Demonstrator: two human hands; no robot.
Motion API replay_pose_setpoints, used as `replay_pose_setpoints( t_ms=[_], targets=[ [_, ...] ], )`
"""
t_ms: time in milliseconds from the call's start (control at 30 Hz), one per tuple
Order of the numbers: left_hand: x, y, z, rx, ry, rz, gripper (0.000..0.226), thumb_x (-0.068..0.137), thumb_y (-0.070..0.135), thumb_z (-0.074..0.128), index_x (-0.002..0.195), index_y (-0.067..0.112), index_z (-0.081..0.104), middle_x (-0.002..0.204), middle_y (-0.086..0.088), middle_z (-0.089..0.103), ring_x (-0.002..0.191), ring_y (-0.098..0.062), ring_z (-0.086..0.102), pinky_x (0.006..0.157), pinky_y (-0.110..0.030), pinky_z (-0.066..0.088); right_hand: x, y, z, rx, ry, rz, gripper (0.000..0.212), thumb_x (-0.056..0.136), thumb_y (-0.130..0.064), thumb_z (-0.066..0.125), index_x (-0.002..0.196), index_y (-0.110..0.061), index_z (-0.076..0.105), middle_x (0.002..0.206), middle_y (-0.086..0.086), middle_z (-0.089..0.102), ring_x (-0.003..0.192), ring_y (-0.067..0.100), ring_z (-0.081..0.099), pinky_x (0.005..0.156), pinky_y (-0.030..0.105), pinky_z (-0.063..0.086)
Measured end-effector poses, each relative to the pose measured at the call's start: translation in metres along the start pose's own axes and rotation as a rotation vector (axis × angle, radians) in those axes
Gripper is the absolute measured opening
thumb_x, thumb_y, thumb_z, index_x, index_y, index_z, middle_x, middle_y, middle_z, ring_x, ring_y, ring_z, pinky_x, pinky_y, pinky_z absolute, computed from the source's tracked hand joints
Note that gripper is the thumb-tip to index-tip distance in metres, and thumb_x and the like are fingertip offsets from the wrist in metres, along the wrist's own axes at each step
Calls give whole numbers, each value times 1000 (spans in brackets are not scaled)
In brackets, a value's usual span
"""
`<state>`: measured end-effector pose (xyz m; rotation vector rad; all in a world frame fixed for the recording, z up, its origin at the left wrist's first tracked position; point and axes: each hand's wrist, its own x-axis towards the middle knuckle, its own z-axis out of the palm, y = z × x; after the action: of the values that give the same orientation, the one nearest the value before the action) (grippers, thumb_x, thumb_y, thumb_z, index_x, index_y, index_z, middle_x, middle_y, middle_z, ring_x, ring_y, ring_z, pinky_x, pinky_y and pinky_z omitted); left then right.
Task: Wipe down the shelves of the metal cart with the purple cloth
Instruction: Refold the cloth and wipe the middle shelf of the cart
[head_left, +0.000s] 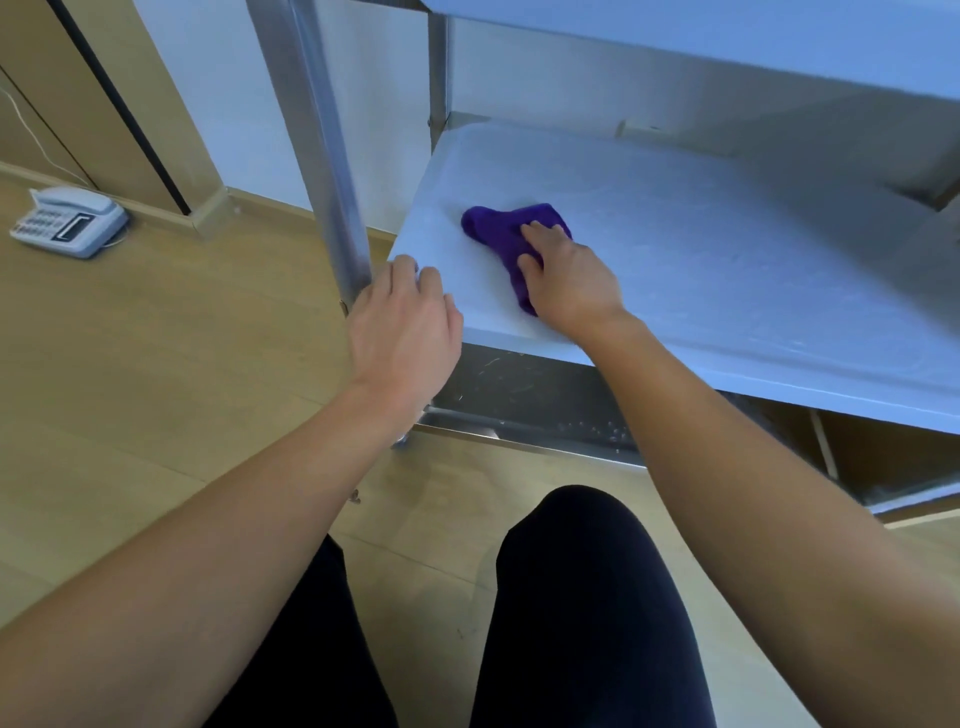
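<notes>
One purple cloth (506, 236), likely limp and light, on grey metal cart shelf (727, 249)
right hand (566, 280) fingers curl round its bunched middle, the best hold; left hand (405, 322) grip unclear

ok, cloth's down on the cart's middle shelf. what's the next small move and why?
Probably sweep the right hand with the purple cloth rightward along the middle shelf. The cloth sits near the shelf's front-left corner, and most of the surface lies to its right and behind it. The left hand rests at that corner beside the post, seemingly as a brace.
</notes>
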<state>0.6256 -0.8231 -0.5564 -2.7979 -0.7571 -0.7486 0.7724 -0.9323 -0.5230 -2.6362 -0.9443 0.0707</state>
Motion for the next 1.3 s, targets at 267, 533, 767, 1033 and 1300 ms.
replay_pose_setpoints(
  t_ms=[267, 533, 767, 1033, 1300],
  targets=[
    [41, 12, 17, -219, -152, 67, 41, 95, 26, 37, 115, 1, 64, 124, -12, 63, 114, -28, 59, 86, -42, 54, 1, 8, 4, -26, 6, -210, 46, 102, -24, 37, 147, -17, 34, 157, -1, 27, 147, 22, 18, 116, 41, 26],
    [31, 3, 29, -200, -201, 162, 64, 95, 33, 15, 133, -2, 52, 143, -18, 50, 134, -32, 46, 112, -43, 39, 46, 0, 8, -65, -82, -213, 49, 103, -27, 34, 150, -17, 27, 160, 1, 20, 148, 21, 15, 118, 40, 19],
    [29, 7, 31, -176, -162, 123, 55, 95, 28, 22, 126, -1, 57, 137, -15, 56, 130, -29, 51, 104, -39, 42, 58, -2, 11, 6, -96, -194, 47, 103, -22, 33, 150, -19, 28, 159, -2, 23, 147, 20, 16, 118, 38, 19],
    [29, 14, 26, -157, -169, 117, 55, 97, 25, 22, 128, -5, 55, 136, -21, 55, 131, -34, 50, 106, -42, 42, 57, -6, 19, -11, -16, -175, 45, 104, -24, 32, 148, -26, 31, 156, -8, 28, 145, 15, 21, 114, 35, 25],
    [37, 11, 28, -193, -182, 95, 56, 95, 25, 22, 127, -5, 55, 138, -21, 54, 132, -33, 49, 108, -42, 42, 93, -13, 18, -22, -78, -182, 43, 104, -20, 33, 146, -16, 34, 154, 1, 32, 141, 22, 28, 112, 37, 26]
  ],
)
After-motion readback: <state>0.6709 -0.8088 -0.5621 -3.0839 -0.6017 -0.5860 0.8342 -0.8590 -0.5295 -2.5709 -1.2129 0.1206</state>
